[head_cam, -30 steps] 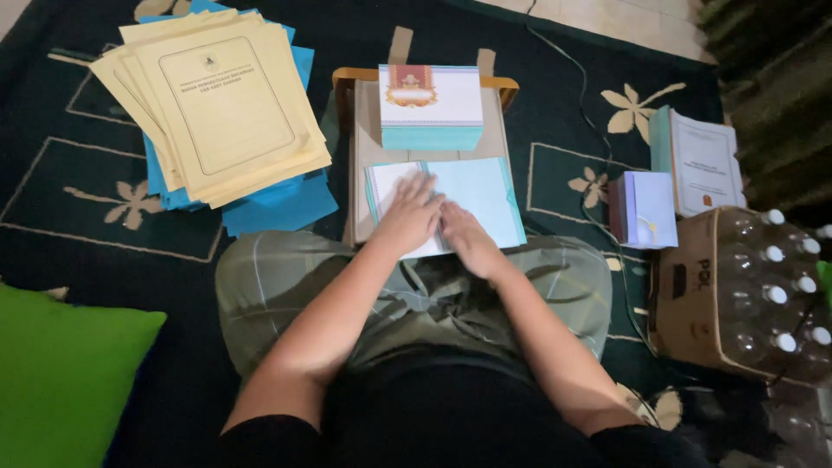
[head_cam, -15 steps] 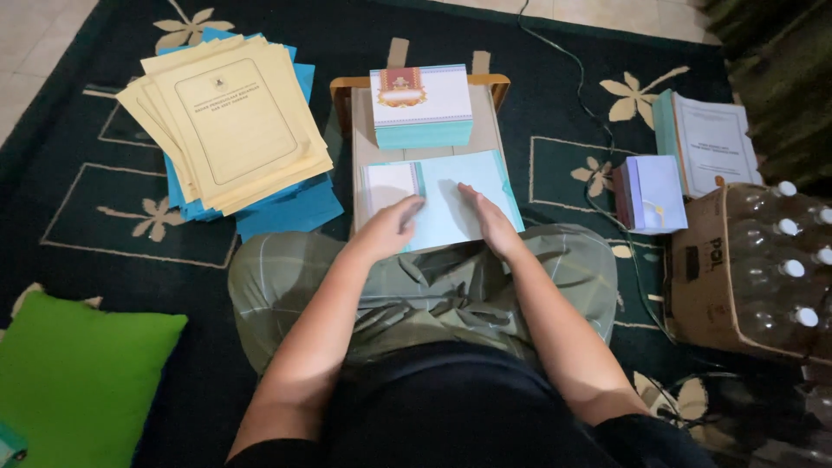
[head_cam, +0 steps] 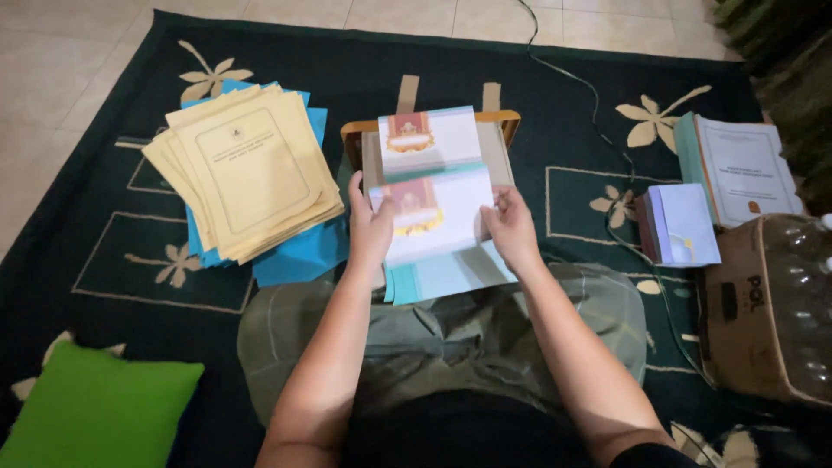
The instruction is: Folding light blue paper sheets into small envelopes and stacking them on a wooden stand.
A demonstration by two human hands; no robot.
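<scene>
Fingers: left hand (head_cam: 371,230) and right hand (head_cam: 510,227) pinch the side edges of a white sheet (head_cam: 438,212).
Place: over the small desk (head_cam: 503,147).
Handling: light, floppy, probably creases easily; hold both edges.
Nearby: yellow folders (head_cam: 247,169).

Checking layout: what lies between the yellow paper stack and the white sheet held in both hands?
Head view: a blue sheet juts from under the yellow stack toward the white sheet; otherwise dark carpet.

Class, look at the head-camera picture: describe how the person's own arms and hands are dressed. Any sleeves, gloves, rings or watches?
Both forearms are bare. The left hand and right hand wear no gloves, and no ring or watch shows. A dark sleeve edge appears only near the right upper arm.
</scene>
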